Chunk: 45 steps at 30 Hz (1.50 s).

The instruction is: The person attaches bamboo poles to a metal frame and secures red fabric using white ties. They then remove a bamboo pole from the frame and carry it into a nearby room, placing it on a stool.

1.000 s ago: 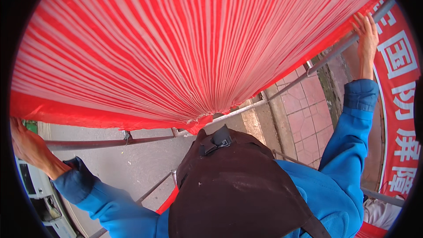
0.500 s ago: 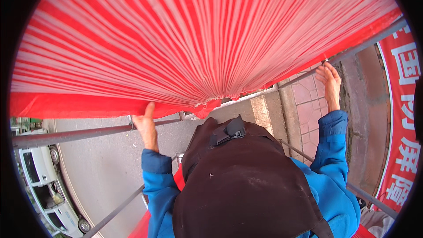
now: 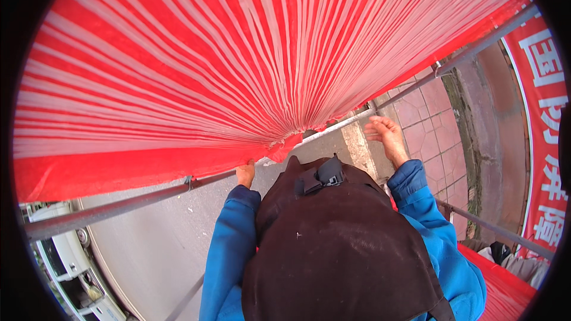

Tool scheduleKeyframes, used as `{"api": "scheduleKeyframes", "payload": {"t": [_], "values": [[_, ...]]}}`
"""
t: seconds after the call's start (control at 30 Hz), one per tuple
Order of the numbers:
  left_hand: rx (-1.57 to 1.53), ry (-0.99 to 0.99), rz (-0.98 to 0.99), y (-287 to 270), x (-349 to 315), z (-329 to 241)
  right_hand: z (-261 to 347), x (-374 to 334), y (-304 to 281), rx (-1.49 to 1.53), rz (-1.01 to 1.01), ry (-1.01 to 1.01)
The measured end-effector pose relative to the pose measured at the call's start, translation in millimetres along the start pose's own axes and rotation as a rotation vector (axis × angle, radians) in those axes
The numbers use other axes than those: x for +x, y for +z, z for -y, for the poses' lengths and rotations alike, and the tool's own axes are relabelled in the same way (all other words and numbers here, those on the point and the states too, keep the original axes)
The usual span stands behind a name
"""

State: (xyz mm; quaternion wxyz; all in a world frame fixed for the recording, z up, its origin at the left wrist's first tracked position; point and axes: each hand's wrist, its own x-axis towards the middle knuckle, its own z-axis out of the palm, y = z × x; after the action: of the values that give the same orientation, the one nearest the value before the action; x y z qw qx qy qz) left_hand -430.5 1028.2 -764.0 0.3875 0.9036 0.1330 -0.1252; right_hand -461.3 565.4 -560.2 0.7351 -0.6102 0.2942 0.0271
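Observation:
A wide red-and-white striped cloth (image 3: pixel 178 83) spreads above and ahead of me, its stripes gathering into a bunched edge near the middle. A plain red border runs along its near side. At that border, just left of the bunched part, my left hand (image 3: pixel 244 175) is closed on the cloth's edge; some of its fingers are hidden. To the right, my right hand (image 3: pixel 385 137) is held in the air below the grey metal rail (image 3: pixel 476 47). Its fingers are stretched out and hold nothing.
A metal pole (image 3: pixel 119 205) runs below the cloth on the left, with a small clip on it. White vehicles (image 3: pixel 68 255) stand beside the road at the far left. Pink paving (image 3: pixel 425 125) and a red banner (image 3: pixel 544 101) are on the right. A dark apron (image 3: pixel 333 249) covers my front.
My left hand has moved right along the cloth's edge toward the bunched part. My right hand has come away from the rail, inward and lower. The view has shifted somewhat.

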Motion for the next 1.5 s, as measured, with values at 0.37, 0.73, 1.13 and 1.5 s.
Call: {"api": "scheduleKeyframes", "payload": {"t": [0.37, 0.73, 1.13, 1.5], "values": [[-0.106, -0.121, 0.35, -3.5, 19.1, 4.0, -80.9, -67.8, 68.5, -0.028, 0.107, 0.288], [0.351, -0.189, 0.641, 2.7, 2.1, -9.1, -125.8, -87.6, 67.7, -0.097, 0.215, 0.442], [0.225, 0.14, 1.204, -21.5, -64.1, -168.5, -222.6, -102.6, 110.1, 0.643, 0.088, 0.863], [0.169, -0.077, 1.313, -73.3, -91.4, -212.3, -296.4, -71.3, 160.3, 1.76, -0.388, 0.724]]}}
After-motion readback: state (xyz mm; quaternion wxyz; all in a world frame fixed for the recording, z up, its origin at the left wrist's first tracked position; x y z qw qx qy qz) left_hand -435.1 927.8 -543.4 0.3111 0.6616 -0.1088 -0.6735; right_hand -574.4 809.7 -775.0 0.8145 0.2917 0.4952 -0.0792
